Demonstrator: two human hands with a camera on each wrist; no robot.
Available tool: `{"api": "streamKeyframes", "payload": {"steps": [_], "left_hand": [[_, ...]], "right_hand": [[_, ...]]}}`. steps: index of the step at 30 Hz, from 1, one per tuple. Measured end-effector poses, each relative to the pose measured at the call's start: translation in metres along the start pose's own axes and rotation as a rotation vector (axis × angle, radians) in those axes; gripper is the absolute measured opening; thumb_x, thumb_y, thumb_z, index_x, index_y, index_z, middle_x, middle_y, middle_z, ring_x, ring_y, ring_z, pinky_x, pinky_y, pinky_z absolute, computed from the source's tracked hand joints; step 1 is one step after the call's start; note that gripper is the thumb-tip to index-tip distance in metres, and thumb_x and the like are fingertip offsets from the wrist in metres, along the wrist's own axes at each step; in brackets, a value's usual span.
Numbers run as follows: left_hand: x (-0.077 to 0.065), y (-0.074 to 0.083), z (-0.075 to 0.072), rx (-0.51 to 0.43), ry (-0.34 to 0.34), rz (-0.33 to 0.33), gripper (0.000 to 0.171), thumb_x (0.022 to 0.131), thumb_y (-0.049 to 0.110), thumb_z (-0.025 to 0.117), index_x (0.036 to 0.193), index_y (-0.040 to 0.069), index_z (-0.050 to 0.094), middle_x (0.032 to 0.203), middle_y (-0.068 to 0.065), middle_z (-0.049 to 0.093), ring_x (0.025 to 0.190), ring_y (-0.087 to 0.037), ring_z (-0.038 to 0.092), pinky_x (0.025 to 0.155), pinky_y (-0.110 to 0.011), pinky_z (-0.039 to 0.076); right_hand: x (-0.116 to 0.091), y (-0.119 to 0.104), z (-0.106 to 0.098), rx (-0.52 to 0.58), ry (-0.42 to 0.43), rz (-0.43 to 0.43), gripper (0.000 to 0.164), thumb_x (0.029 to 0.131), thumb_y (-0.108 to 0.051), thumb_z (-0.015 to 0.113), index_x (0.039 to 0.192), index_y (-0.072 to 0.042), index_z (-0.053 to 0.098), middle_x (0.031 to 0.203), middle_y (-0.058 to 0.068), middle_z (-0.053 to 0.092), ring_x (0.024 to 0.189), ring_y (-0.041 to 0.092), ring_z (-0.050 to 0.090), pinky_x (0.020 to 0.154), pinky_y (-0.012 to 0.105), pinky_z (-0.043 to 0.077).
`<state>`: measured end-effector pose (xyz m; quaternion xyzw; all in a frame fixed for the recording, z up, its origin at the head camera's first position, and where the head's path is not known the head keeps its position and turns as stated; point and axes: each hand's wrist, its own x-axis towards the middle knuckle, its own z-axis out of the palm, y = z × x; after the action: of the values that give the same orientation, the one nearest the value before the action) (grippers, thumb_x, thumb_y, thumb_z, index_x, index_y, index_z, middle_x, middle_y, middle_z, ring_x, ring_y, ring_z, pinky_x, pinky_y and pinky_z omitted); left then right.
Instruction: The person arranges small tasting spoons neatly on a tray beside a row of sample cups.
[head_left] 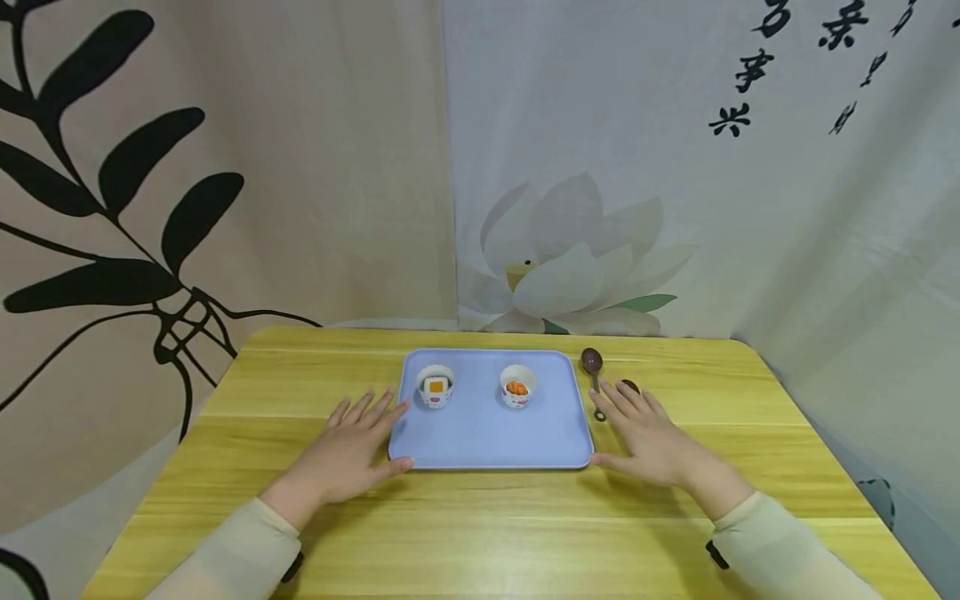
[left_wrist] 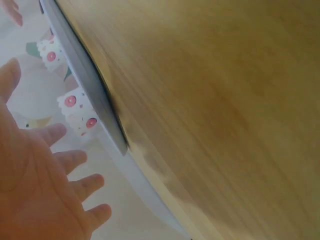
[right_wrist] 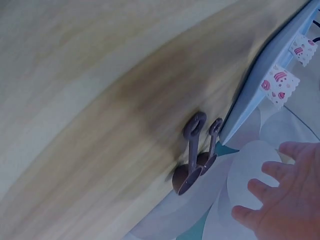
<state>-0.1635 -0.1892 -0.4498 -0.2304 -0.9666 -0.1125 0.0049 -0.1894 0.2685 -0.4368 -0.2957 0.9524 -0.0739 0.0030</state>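
Observation:
A light blue tray [head_left: 480,446] lies on the table, bearing two small patterned paper cups. The left cup [head_left: 436,400] holds a white square piece with a yellow-orange centre; several orange pieces [head_left: 517,388] sit in the right cup [head_left: 517,375]. My left hand [head_left: 345,458], fingers spread, is beside the tray's left edge. By the right edge is my right hand [head_left: 652,442], also spread and holding nothing. Two brown spoons lie right of the tray; one spoon [head_left: 592,361] shows mostly, while the other spoon [head_left: 630,386] is largely hidden behind the right hand.
The wooden table [head_left: 495,533] carries the tray near its far side. Behind it hangs a pale curtain [head_left: 360,167] with dark leaves, a lotus and written characters.

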Motion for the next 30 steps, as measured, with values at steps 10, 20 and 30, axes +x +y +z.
{"api": "streamKeyframes", "payload": {"steps": [10,20,30], "left_hand": [[0.000,-0.001,-0.001,-0.021,-0.053,-0.037,0.081,0.095,0.062,0.054,0.157,0.012,0.036,0.162,-0.017,0.026,0.148,-0.046,0.020,0.116,-0.066,0.010],[0.004,-0.006,0.004,-0.028,-0.087,-0.040,0.086,0.093,0.068,0.052,0.157,0.012,0.035,0.163,-0.016,0.026,0.148,-0.045,0.020,0.116,-0.066,0.010],[0.009,-0.009,0.003,-0.011,-0.117,-0.045,0.087,0.092,0.067,0.053,0.155,0.010,0.038,0.162,-0.018,0.026,0.147,-0.047,0.022,0.116,-0.067,0.012]], "right_hand": [[0.007,-0.005,0.005,0.007,-0.023,0.001,0.091,0.093,-0.058,0.061,0.157,-0.002,0.030,0.163,0.020,0.020,0.149,0.045,0.016,0.114,0.069,0.014],[0.012,-0.006,0.011,0.011,-0.068,0.000,0.092,0.093,-0.061,0.059,0.157,-0.002,0.030,0.162,0.021,0.024,0.148,0.046,0.018,0.115,0.067,0.015],[0.017,-0.007,0.017,0.024,-0.107,0.010,0.092,0.092,-0.065,0.056,0.156,-0.002,0.033,0.162,0.021,0.026,0.147,0.048,0.019,0.115,0.067,0.015]]}}
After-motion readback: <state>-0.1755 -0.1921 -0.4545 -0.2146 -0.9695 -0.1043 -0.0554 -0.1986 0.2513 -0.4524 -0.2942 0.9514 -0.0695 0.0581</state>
